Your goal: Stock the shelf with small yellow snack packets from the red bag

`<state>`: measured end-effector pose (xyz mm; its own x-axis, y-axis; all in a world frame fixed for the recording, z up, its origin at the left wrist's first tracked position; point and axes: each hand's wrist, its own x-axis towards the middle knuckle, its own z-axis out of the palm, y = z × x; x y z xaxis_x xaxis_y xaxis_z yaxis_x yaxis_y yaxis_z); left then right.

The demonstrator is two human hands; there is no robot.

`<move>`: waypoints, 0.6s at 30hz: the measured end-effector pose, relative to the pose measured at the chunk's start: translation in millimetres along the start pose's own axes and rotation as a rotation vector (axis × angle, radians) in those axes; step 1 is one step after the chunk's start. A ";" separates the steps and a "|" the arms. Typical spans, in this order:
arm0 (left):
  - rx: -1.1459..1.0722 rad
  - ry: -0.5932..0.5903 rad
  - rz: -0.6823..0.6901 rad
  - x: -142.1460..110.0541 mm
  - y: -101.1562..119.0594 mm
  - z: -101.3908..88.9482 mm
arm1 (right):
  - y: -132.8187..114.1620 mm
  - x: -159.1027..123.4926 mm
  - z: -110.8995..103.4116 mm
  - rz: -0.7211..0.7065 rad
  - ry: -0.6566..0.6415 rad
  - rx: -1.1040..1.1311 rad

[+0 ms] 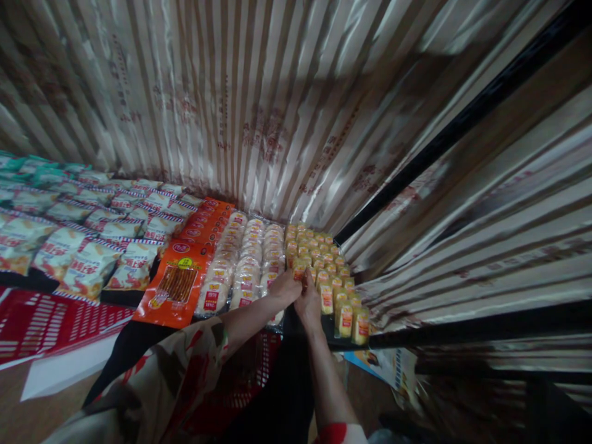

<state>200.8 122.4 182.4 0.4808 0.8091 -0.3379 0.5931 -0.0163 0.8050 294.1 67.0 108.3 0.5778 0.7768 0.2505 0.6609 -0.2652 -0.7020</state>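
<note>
My left hand [285, 287] and my right hand [308, 301] meet at the front of rows of small yellow packaged snacks [326, 299]. The fingers of both are curled closed around one small yellow snack pack [299, 270] with an orange-red label. Its lower part is hidden by my fingers. Just left of my left hand lie columns of round white crackers in clear wrappers [245, 283] with red labels. The yellow packs stand in neat rows on a black shelf surface, reaching back to the curtain.
Large orange bags [173, 283] of stick-shaped snacks and rows of white-and-blue bags [90, 265] fill the left side. A red plastic basket [60, 324] sits below. Striped curtain [277, 111] hangs behind, with a black pole [444, 142] slanting at right. A blue-and-white package [388, 364] lies below the shelf.
</note>
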 end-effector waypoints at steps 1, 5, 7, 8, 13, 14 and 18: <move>0.002 0.009 0.007 0.7 -0.7 0.5 | -1.0 0.2 0.3 -0.002 -0.004 -0.011; 0.002 0.015 0.013 3.3 -2.4 2.0 | -3.7 1.1 1.7 0.007 -0.010 -0.072; -0.002 0.019 0.010 4.1 -2.4 2.2 | -3.1 1.7 3.3 -0.007 -0.004 -0.070; -0.008 0.022 0.011 4.4 -2.2 2.3 | -2.2 1.9 4.2 -0.018 -0.003 -0.057; -0.018 0.022 0.034 5.8 -1.7 4.1 | 2.9 2.9 8.9 -0.052 -0.001 -0.014; -0.012 0.022 0.031 6.2 -1.9 4.8 | 3.6 2.9 9.6 -0.064 0.013 -0.021; -0.014 0.032 0.034 7.0 -3.8 6.4 | 6.3 1.6 12.0 -0.125 0.056 -0.031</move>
<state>206.1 124.4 173.8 0.4795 0.8265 -0.2950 0.5679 -0.0360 0.8223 293.4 73.4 96.3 0.5157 0.7717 0.3722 0.7433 -0.1870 -0.6423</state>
